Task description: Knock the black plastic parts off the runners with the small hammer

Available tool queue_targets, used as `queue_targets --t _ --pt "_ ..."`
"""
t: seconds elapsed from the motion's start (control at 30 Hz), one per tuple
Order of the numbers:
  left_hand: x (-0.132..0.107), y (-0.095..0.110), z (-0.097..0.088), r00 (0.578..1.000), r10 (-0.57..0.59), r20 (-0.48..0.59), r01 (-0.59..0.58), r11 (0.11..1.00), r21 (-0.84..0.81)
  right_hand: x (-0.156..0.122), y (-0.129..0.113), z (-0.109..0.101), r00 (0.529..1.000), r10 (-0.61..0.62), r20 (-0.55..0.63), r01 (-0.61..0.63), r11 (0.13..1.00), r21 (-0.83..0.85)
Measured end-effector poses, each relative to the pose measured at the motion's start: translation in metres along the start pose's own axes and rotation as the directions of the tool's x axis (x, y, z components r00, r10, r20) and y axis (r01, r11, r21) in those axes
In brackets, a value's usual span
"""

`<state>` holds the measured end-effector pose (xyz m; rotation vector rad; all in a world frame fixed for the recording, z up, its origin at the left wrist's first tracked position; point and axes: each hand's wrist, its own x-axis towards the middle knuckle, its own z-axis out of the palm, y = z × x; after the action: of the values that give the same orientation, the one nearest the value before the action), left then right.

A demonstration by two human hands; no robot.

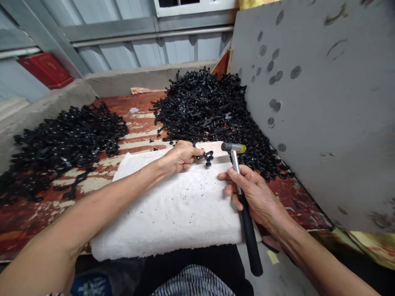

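My left hand (182,157) is closed around one end of a small black jointed part (207,157), whose knobbed arms stick out to the right over a white cloth (173,209). In my right hand (251,185) is a mallet (235,158) with a black grip, a metal shaft and a head that is dark at one end and yellow at the other. My fingers hold it loosely around the shaft, just above the grip. The mallet head is raised to the right of the black part and apart from it. Tiny dark specks lie scattered over the cloth.
A large heap of black parts (203,102) lies behind the cloth, and another heap (70,135) lies to the left. Both rest on a worn red-brown board (138,107). A grey spotted panel (321,115) stands along the right side. Corrugated metal wall (129,49) closes the back.
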<state>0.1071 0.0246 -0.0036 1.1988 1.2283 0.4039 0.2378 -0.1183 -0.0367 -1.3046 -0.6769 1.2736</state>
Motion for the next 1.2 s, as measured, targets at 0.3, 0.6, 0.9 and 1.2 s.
queue_targets --t 0.3,0.6,0.9,1.2 --pt "0.0005 0.002 0.0015 1.0 -0.002 0.0 0.002 1.0 0.019 -0.0005 0.0005 -0.0013 1.0 -0.007 0.003 0.008 0.999 -0.036" --pt "0.0004 0.0044 0.0042 1.0 -0.003 -0.03 0.004 0.999 0.046 -0.0007 0.0017 -0.0024 1.0 -0.011 0.016 0.012 0.999 -0.05" --pt "0.0008 0.0042 0.0057 0.998 0.026 -0.056 -0.025 0.999 0.023 -0.0006 0.0019 -0.0021 1.0 -0.014 0.016 0.015 0.999 -0.05" --pt "-0.0022 0.0059 0.0067 0.998 0.032 -0.062 -0.03 0.999 0.032 -0.0001 0.004 -0.0021 1.0 -0.027 0.011 0.027 0.998 -0.049"
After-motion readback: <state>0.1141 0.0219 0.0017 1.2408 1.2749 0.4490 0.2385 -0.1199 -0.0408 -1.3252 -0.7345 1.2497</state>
